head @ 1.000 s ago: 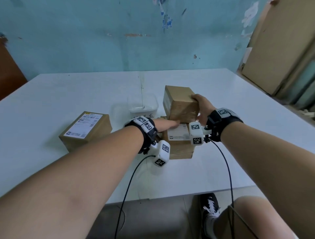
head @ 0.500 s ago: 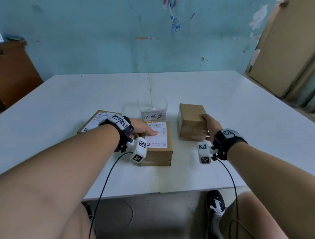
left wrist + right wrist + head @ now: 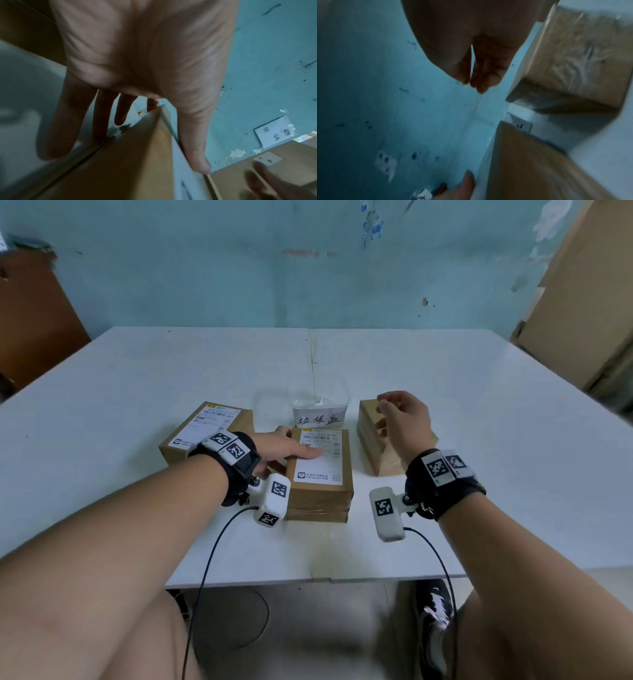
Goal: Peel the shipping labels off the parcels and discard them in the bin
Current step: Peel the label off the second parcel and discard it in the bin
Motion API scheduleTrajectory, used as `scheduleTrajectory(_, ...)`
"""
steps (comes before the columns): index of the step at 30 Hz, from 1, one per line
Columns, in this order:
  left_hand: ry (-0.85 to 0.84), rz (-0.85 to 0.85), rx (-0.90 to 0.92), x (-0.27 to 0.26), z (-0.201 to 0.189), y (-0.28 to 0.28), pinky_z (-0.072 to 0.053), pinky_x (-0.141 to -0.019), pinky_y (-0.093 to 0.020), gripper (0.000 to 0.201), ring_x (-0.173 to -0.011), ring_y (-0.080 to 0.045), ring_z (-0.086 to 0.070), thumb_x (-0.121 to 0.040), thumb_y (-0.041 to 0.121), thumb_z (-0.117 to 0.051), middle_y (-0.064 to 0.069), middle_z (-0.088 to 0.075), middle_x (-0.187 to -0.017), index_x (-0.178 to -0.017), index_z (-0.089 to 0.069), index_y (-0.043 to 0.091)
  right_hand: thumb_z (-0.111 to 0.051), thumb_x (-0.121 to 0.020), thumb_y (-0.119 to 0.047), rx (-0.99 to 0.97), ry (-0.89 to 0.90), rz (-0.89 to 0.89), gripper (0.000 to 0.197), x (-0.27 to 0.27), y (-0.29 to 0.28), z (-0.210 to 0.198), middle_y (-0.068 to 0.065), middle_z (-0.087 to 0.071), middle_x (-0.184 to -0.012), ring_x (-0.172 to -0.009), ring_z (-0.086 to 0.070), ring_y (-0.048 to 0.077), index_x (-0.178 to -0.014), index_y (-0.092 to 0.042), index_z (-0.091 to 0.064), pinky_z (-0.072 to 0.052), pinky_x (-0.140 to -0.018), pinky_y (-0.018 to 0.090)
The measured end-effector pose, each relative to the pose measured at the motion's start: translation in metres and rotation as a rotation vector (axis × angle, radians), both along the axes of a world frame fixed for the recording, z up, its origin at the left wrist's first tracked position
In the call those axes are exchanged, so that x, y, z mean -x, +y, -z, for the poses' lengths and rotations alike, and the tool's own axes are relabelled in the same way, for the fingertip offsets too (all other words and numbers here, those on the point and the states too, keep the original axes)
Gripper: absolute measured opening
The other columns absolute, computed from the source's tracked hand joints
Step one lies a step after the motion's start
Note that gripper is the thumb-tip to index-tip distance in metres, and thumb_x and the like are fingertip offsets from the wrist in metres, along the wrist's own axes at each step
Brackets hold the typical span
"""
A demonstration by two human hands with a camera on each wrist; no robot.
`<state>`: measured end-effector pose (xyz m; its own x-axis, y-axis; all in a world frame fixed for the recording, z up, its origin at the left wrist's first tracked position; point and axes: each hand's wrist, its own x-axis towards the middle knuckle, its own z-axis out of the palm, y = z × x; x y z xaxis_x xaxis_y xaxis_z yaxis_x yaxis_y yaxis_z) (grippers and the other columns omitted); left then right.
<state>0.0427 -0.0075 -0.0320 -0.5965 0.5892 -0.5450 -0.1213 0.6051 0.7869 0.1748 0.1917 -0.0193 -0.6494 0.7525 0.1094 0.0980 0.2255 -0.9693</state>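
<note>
A: From the head view, why is the left hand (image 3: 287,448) flat on the middle parcel (image 3: 320,474)?

B: Likely to pin it down; its fingers lie straight over the shipping label (image 3: 320,458). The bin (image 3: 318,409) stands just behind that parcel, a handy drop. Another labelled parcel (image 3: 205,431) sits left of it, a bare one (image 3: 375,440) right of it.

A: And the right hand (image 3: 404,422)?

B: Raised over the bare parcel, fingers loosely curled, holding nothing.

A: Left wrist view?

B: The thumb (image 3: 195,142) lies along the parcel's top edge, the fingers (image 3: 120,109) reaching down its side.

A: Right wrist view?

B: Blurred; fingertips (image 3: 479,79) close together, empty, probably heading for a label corner.
</note>
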Motion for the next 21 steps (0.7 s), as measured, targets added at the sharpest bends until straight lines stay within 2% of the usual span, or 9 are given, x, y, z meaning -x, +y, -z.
scheduleTrajectory(1,0.024,0.005,-0.001,0.002,0.004,0.0,-0.056,-0.093,-0.053,0.089,-0.1,-0.027,-0.073,-0.059,0.046,-0.094,-0.007,-0.075,-0.109,-0.13,-0.044,0.026,-0.06,-0.102,-0.013,-0.01,-0.039,-0.094,0.011,0.005,-0.011,0.001,0.007,-0.071,-0.096,-0.067,-0.068,0.014,-0.104,-0.018,-0.07,-0.055,-0.057,0.027)
scheduleTrajectory(2,0.053,0.011,-0.013,0.002,0.007,-0.001,-0.056,-0.092,-0.049,0.092,-0.104,-0.026,-0.071,-0.061,0.047,-0.093,-0.007,-0.073,-0.114,-0.134,-0.041,0.025,-0.06,-0.105,-0.011,-0.022,-0.08,-0.179,0.01,0.011,-0.019,0.006,0.006,-0.07,-0.097,-0.071,-0.069,0.015,-0.108,-0.015,-0.069,-0.055,-0.057,0.024)
scheduleTrajectory(4,0.103,-0.005,-0.053,0.006,0.015,-0.004,-0.057,-0.09,-0.042,0.089,-0.105,-0.022,-0.069,-0.07,0.049,-0.089,-0.004,-0.072,-0.115,-0.139,-0.038,0.024,-0.061,-0.106,-0.014,-0.057,-0.177,-0.291,0.019,0.021,-0.028,0.017,0.002,-0.07,-0.108,-0.093,-0.072,0.017,-0.123,-0.011,-0.066,-0.06,-0.073,0.028)
scheduleTrajectory(7,0.136,-0.07,-0.149,0.007,0.026,-0.009,-0.054,-0.096,-0.041,0.082,-0.102,-0.019,-0.071,-0.072,0.051,-0.087,0.001,-0.074,-0.112,-0.137,-0.042,0.027,-0.066,-0.102,-0.024,-0.104,-0.262,-0.311,0.04,0.027,-0.034,0.031,-0.001,-0.067,-0.13,-0.117,-0.068,0.02,-0.14,-0.014,-0.062,-0.058,-0.101,0.04)
scheduleTrajectory(9,0.147,-0.127,-0.221,0.006,0.033,-0.011,-0.053,-0.094,-0.034,0.074,-0.104,-0.015,-0.069,-0.077,0.047,-0.083,0.004,-0.071,-0.116,-0.136,-0.044,0.027,-0.07,-0.097,-0.029,-0.053,-0.267,-0.317,0.051,0.029,-0.037,0.037,0.001,-0.066,-0.136,-0.122,-0.068,0.022,-0.145,-0.017,-0.059,-0.056,-0.107,0.047)
scheduleTrajectory(11,0.159,-0.172,-0.294,0.005,0.038,-0.011,-0.054,-0.092,-0.032,0.066,-0.104,-0.013,-0.069,-0.08,0.045,-0.082,0.005,-0.07,-0.119,-0.133,-0.046,0.028,-0.071,-0.099,-0.022,-0.021,-0.246,-0.321,0.052,0.031,-0.04,0.04,0.001,-0.065,-0.136,-0.122,-0.068,0.023,-0.148,-0.016,-0.057,-0.057,-0.106,0.047)
scheduleTrajectory(16,0.236,-0.206,-0.433,0.006,0.036,-0.011,-0.058,-0.093,-0.041,0.06,-0.103,-0.014,-0.071,-0.083,0.039,-0.08,0.008,-0.067,-0.124,-0.132,-0.047,0.032,-0.073,-0.098,-0.013,-0.074,-0.108,-0.313,0.05,0.035,-0.035,0.036,-0.003,-0.064,-0.134,-0.107,-0.072,0.013,-0.145,-0.02,-0.057,-0.063,-0.093,0.037)
scheduleTrajectory(19,0.376,-0.147,-0.424,0.004,0.023,-0.015,-0.049,-0.104,-0.038,0.067,-0.123,-0.008,-0.056,-0.083,0.044,-0.079,0.022,-0.059,-0.127,-0.139,-0.042,0.042,-0.072,-0.097,-0.006,-0.002,-0.029,-0.303,0.051,0.036,-0.033,0.028,-0.006,-0.065,-0.129,-0.098,-0.073,0.009,-0.145,-0.019,-0.058,-0.062,-0.077,0.024)
scheduleTrajectory(21,0.48,-0.15,-0.406,0.002,0.017,-0.018,-0.041,-0.105,-0.033,0.075,-0.129,-0.004,-0.045,-0.083,0.043,-0.08,0.031,-0.051,-0.126,-0.144,-0.037,0.046,-0.068,-0.097,0.001,0.03,0.015,-0.319,0.05,0.038,-0.033,0.021,-0.009,-0.064,-0.121,-0.089,-0.073,0.005,-0.142,-0.019,-0.06,-0.059,-0.07,0.019)
